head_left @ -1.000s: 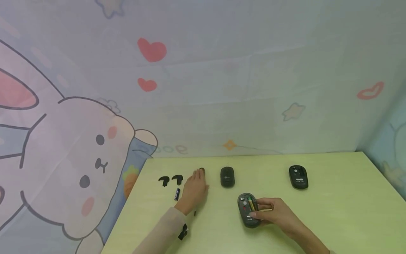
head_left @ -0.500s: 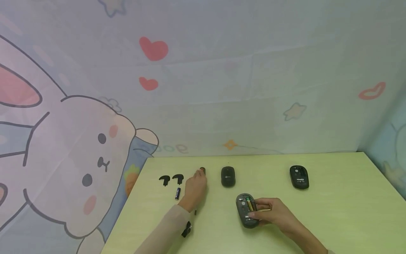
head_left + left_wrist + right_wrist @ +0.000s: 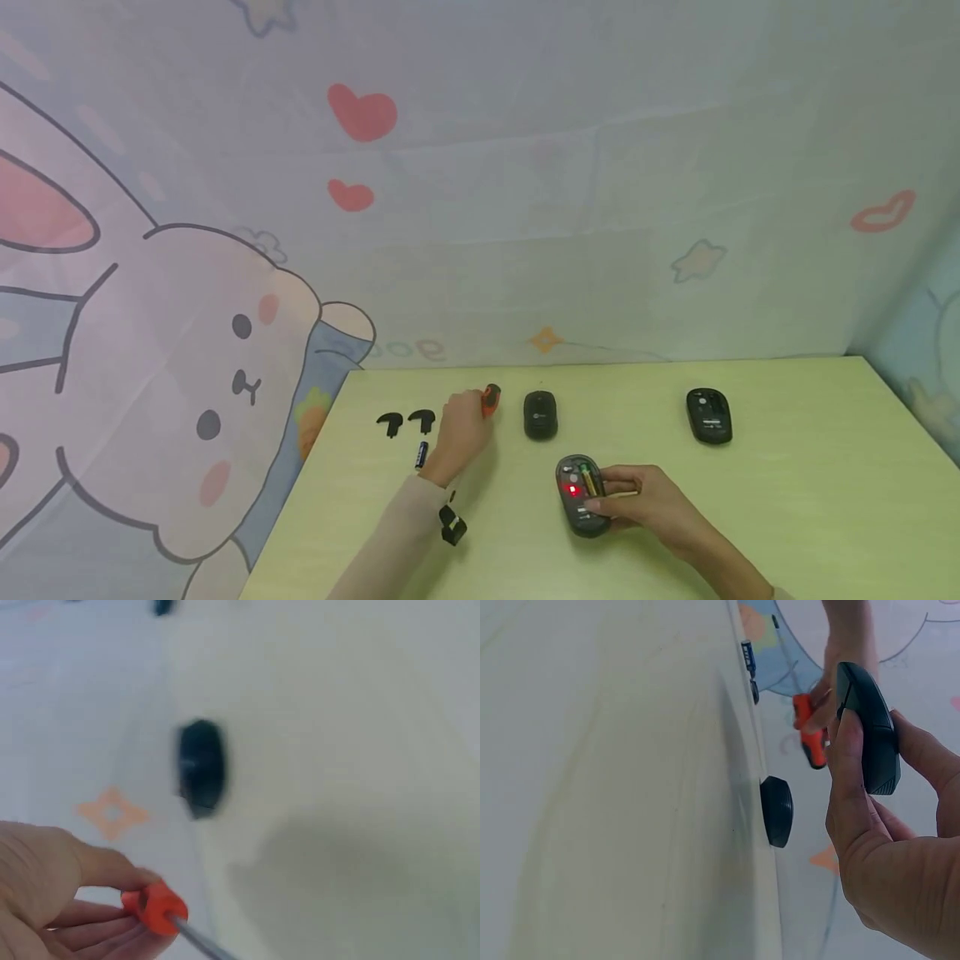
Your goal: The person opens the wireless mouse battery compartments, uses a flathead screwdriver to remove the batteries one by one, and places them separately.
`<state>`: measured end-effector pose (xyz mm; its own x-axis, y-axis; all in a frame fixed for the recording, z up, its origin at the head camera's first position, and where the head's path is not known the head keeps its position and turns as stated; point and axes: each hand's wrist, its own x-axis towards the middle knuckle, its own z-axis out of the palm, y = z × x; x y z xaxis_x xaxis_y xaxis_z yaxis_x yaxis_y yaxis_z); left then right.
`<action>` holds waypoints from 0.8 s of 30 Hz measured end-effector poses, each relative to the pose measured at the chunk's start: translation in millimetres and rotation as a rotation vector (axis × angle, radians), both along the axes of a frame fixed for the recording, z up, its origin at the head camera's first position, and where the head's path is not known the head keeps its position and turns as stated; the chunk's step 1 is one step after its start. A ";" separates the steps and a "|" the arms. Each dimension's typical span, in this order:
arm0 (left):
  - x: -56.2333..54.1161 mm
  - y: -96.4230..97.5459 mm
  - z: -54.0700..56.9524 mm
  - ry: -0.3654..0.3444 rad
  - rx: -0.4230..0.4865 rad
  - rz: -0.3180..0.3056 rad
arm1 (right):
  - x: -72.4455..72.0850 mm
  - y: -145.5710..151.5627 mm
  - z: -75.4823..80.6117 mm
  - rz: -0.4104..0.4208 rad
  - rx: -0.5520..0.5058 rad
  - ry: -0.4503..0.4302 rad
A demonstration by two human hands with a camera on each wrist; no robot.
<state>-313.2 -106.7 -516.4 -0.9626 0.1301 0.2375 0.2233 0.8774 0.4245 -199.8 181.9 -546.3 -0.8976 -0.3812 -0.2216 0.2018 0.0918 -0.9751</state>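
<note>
My left hand [image 3: 459,432] grips a screwdriver by its orange-and-black handle [image 3: 491,402]. In the left wrist view its metal shaft [image 3: 196,940] points away from the fingers, and the right wrist view shows the handle [image 3: 808,733] above the table's level. My right hand [image 3: 648,500] holds a black computer mouse [image 3: 588,523] at its side, between thumb and fingers. The mouse's underside faces up, its battery compartment uncovered with a battery [image 3: 589,481] inside. A red light [image 3: 572,490] glows on that underside.
A black mouse [image 3: 540,415] lies top up behind the held one; another mouse [image 3: 708,416], underside up, is at the right. Two black battery covers [image 3: 423,419] and a loose battery [image 3: 422,455] lie left on the yellow-green table [image 3: 810,500]. A printed cloth backdrop [image 3: 600,208] stands behind.
My left hand has picked up the screwdriver from the table and lifted it slightly. The held mouse has shifted a little left, and its red light now shows brightly.
</note>
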 end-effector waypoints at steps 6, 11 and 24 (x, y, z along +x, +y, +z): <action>8.3 -8.8 30.2 -0.175 0.370 -0.091 | 0.4 -2.2 -1.8 -0.008 0.027 -0.030; 11.7 -17.1 43.6 -0.331 0.567 -0.042 | 0.0 -2.7 -2.2 0.000 0.016 -0.031; 23.5 -23.6 52.3 -0.436 0.796 -0.130 | 1.4 -4.5 -2.0 0.013 0.020 -0.014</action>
<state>-289.7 -130.3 -464.1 -0.9773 0.1971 -0.0773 -0.0219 0.2689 0.9629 -198.4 177.4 -548.2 -0.8891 -0.3882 -0.2423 0.2144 0.1144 -0.9700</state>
